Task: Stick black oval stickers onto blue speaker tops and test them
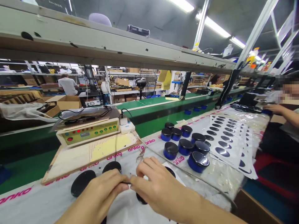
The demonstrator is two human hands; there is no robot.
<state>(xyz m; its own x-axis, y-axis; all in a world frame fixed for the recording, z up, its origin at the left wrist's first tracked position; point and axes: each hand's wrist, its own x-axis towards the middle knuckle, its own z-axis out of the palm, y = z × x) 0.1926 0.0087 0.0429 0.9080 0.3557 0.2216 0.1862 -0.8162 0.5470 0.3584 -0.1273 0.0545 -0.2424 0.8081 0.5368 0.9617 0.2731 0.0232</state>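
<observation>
Low in the view, my left hand (pixel 102 189) and my right hand (pixel 154 183) meet fingertip to fingertip, both closed in a pinch. Between them shows a small thin dark piece (pixel 127 183); its kind is mostly hidden by the fingers. Beside my left hand lie a black round part (pixel 83 183) and another dark round part (pixel 112 167). Under my right hand, a dark round shape (pixel 141 199) is partly covered. Right of my hands stand several blue round containers with glossy black tops (pixel 198 161). Farther right lies a white sheet with black oval stickers (pixel 223 151).
A control box with lit buttons (pixel 90 132) rests on a wooden board (pixel 77 161) at the left. Behind runs a green conveyor belt (pixel 151 119). A shelf beam (pixel 116 43) crosses overhead. A cable (pixel 203 180) crosses the table. A co-worker's hand (pixel 274 109) is at the far right.
</observation>
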